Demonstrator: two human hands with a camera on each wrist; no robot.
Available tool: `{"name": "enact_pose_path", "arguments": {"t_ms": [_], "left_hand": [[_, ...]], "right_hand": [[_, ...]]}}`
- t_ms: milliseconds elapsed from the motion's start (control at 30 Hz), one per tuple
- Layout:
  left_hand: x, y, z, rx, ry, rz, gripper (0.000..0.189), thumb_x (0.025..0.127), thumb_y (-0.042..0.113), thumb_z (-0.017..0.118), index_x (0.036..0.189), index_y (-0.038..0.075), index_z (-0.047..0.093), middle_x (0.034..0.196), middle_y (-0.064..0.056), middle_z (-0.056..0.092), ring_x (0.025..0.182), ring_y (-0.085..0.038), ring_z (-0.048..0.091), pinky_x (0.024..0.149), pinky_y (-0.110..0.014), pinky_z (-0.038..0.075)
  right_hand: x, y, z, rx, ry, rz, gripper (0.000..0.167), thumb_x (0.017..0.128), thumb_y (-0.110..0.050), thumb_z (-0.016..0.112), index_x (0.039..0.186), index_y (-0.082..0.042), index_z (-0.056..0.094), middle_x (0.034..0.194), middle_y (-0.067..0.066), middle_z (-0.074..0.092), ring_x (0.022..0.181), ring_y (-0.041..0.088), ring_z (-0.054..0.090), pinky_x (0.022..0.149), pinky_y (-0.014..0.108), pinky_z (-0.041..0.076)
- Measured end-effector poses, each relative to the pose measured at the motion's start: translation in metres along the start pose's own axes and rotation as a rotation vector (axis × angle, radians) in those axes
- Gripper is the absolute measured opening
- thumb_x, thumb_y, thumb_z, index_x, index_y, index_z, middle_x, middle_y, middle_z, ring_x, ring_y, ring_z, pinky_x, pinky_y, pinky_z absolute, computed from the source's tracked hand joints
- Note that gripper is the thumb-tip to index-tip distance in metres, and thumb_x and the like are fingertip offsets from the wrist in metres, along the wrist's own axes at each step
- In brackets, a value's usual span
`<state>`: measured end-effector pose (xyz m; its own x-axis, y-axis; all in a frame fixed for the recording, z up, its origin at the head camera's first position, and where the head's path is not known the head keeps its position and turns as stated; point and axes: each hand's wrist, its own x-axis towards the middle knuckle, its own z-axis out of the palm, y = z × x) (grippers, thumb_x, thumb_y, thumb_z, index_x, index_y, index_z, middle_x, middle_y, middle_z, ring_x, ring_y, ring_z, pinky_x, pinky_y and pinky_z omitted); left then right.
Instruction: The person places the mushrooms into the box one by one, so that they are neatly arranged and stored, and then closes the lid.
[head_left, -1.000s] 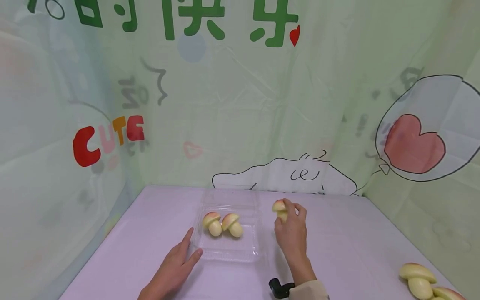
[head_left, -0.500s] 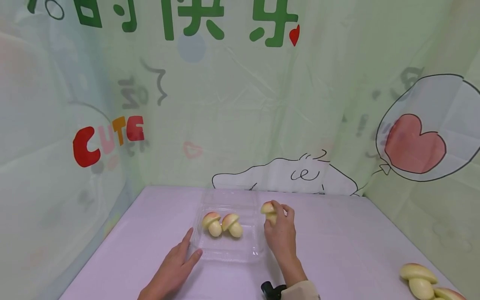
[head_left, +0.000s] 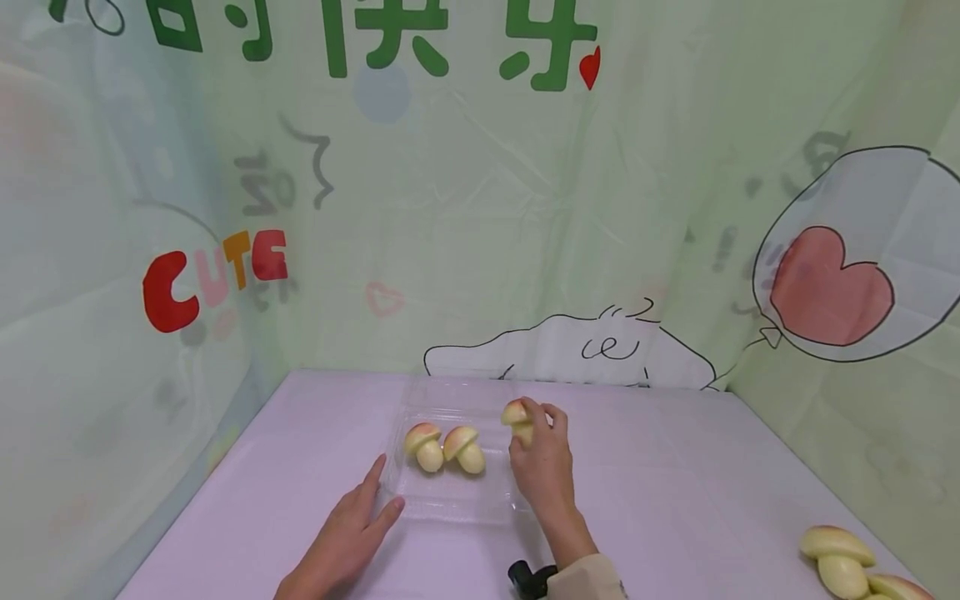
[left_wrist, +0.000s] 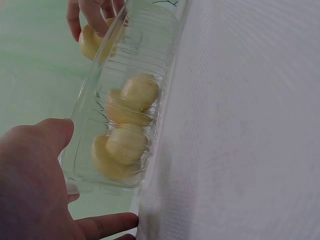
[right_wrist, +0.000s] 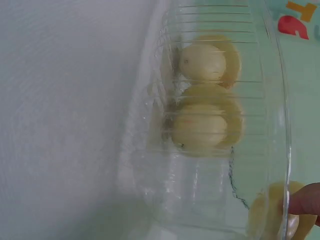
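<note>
Two mushroom-shaped pieces, cream with pinkish caps, lie side by side in a clear plastic box (head_left: 450, 504): a left mushroom (head_left: 429, 455) and a right mushroom (head_left: 469, 457). My right hand (head_left: 546, 467) pinches a third mushroom (head_left: 517, 414) between thumb and fingers at the box's right side; in the left wrist view this held mushroom (left_wrist: 90, 44) sits by the upper rim. My left hand (head_left: 347, 532) rests against the box's left side with fingers extended, thumb apart. In the right wrist view the held mushroom (right_wrist: 265, 212) shows partly through the clear wall.
More mushrooms (head_left: 840, 560) lie at the table's right front, cut off by the frame edge. The box's clear lid (head_left: 461, 392) stands open at the back. A printed curtain (head_left: 480, 208) encloses the pale table (head_left: 675, 492) behind and at both sides.
My right hand has moved left with its mushroom, from beside the box to its right edge. My left hand and the two mushrooms in the box have stayed put.
</note>
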<state>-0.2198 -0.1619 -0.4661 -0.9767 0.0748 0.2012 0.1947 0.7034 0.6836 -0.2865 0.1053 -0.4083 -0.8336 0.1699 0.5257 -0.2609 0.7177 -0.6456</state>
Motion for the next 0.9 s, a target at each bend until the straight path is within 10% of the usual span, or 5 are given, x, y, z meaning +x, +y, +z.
{"name": "enact_pose_path", "arguments": {"t_ms": [533, 900], "left_hand": [[0.001, 0.000, 0.000, 0.006, 0.003, 0.009, 0.076, 0.105, 0.051, 0.054, 0.163, 0.008, 0.030, 0.146, -0.026, 0.057, 0.140, -0.048, 0.049, 0.114, -0.065, 0.037], [0.000, 0.000, 0.001, 0.009, 0.004, 0.004, 0.075, 0.105, 0.050, 0.055, 0.163, 0.008, 0.030, 0.145, -0.027, 0.058, 0.139, -0.048, 0.050, 0.113, -0.066, 0.037]], "right_hand": [[-0.005, -0.001, 0.014, -0.026, -0.028, -0.072, 0.054, 0.083, 0.006, 0.075, 0.134, -0.009, 0.064, 0.135, 0.026, 0.054, 0.084, 0.038, 0.070, 0.072, 0.050, 0.058], [-0.008, 0.003, 0.023, -0.076, -0.050, -0.148, 0.053, 0.078, 0.011, 0.079, 0.126, -0.009, 0.067, 0.130, 0.026, 0.057, 0.107, 0.045, 0.068, 0.083, 0.054, 0.059]]}}
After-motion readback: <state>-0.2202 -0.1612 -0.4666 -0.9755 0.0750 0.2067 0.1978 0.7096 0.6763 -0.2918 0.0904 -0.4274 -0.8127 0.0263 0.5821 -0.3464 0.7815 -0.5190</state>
